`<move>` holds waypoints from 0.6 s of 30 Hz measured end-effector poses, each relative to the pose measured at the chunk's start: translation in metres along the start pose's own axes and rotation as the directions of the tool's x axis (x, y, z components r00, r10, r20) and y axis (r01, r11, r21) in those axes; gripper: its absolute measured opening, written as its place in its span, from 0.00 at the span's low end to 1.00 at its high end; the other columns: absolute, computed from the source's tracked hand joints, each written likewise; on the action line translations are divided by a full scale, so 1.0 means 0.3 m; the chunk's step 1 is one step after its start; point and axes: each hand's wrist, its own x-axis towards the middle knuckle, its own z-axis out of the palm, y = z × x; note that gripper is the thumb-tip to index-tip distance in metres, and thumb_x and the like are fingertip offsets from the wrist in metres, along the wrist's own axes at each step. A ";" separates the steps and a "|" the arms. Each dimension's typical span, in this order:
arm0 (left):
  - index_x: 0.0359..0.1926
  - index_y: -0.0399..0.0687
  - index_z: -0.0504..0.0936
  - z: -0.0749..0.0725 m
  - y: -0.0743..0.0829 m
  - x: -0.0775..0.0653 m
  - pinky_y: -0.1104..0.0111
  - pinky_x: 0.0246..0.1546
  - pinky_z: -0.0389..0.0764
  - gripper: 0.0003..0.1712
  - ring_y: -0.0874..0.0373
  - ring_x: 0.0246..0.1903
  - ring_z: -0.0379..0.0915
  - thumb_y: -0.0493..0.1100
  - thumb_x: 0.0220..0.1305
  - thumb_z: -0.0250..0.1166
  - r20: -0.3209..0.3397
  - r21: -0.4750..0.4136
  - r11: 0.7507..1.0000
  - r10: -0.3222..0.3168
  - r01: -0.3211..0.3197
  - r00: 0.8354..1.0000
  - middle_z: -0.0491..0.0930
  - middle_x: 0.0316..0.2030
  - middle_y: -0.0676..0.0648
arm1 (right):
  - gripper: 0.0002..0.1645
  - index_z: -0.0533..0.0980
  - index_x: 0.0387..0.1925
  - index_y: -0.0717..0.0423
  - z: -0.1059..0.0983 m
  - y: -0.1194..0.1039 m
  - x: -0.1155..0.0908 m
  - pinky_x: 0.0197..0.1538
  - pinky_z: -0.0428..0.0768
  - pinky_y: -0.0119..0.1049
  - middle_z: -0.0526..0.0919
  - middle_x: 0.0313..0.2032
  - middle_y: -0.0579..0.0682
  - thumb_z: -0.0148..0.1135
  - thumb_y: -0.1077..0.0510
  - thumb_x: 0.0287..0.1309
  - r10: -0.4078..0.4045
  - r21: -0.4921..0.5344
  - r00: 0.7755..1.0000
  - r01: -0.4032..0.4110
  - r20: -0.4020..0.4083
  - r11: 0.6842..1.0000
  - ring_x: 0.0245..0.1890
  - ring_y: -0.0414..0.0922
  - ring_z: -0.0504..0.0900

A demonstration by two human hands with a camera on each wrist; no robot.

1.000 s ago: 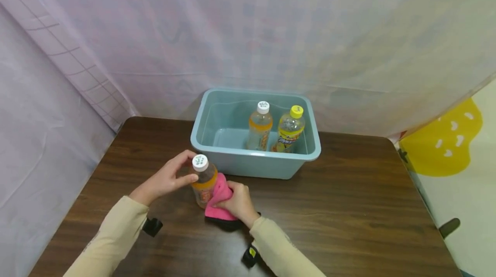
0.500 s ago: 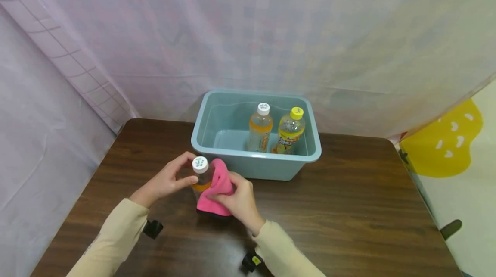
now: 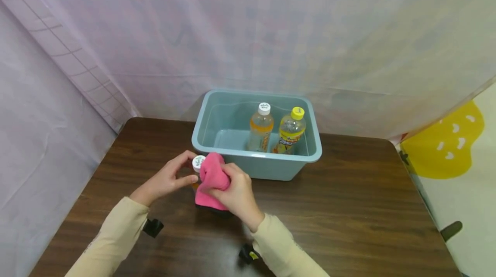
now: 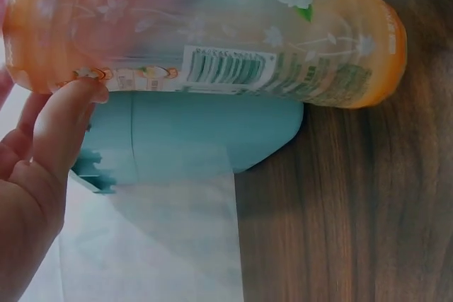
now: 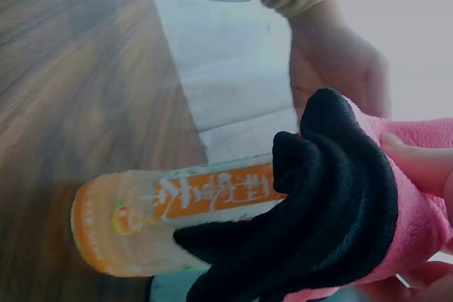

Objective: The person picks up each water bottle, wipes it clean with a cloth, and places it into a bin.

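A clear plastic bottle with an orange label [image 4: 212, 40] and a white cap [image 3: 198, 163] stands in front of the tub. My left hand [image 3: 166, 182] grips its upper part between thumb and fingers. In my right hand [image 3: 238, 193] is a pink cloth [image 3: 213, 180] with a black underside [image 5: 325, 210], pressed against the bottle's right side near the top. The cloth hides most of the bottle in the head view. The right wrist view shows the bottle's lower label [image 5: 184, 203] uncovered below the cloth's black folds.
A blue-grey plastic tub [image 3: 255, 165] stands behind the hands. Inside it are a white-capped bottle [image 3: 261, 128] and a yellow-capped bottle [image 3: 291, 132], both upright on the right side. A pale curtain [image 3: 248, 31] hangs behind the brown wooden table [image 3: 348, 208].
My right hand has moved the pink cloth up and to the left along the bottle, covering more of it. The left hand has stayed in place on the bottle.
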 end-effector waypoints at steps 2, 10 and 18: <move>0.46 0.37 0.68 0.000 0.003 0.000 0.66 0.29 0.80 0.17 0.62 0.41 0.70 0.30 0.55 0.61 0.005 0.006 1.000 0.005 -0.005 1.000 0.71 0.40 0.46 | 0.22 0.78 0.35 0.58 0.008 0.013 -0.006 0.35 0.77 0.33 0.79 0.30 0.49 0.76 0.58 0.33 0.020 0.026 1.000 -0.020 -0.002 0.999 0.30 0.41 0.77; 0.46 0.39 0.69 0.005 -0.002 -0.008 0.68 0.34 0.78 0.18 0.61 0.42 0.70 0.31 0.54 0.63 -0.019 0.073 0.997 0.036 -0.035 0.999 0.72 0.40 0.47 | 0.21 0.77 0.30 0.58 0.093 0.135 -0.076 0.30 0.76 0.29 0.82 0.26 0.49 0.76 0.61 0.30 0.111 0.063 0.994 -0.111 0.009 0.992 0.25 0.39 0.76; 0.45 0.37 0.69 0.014 -0.001 0.001 0.69 0.40 0.76 0.18 0.63 0.40 0.71 0.30 0.53 0.63 -0.047 0.123 0.988 0.104 -0.098 0.993 0.73 0.39 0.46 | 0.22 0.77 0.28 0.57 0.135 0.225 -0.105 0.28 0.74 0.30 0.82 0.24 0.49 0.79 0.56 0.26 0.118 0.000 0.992 -0.118 0.044 0.993 0.23 0.40 0.76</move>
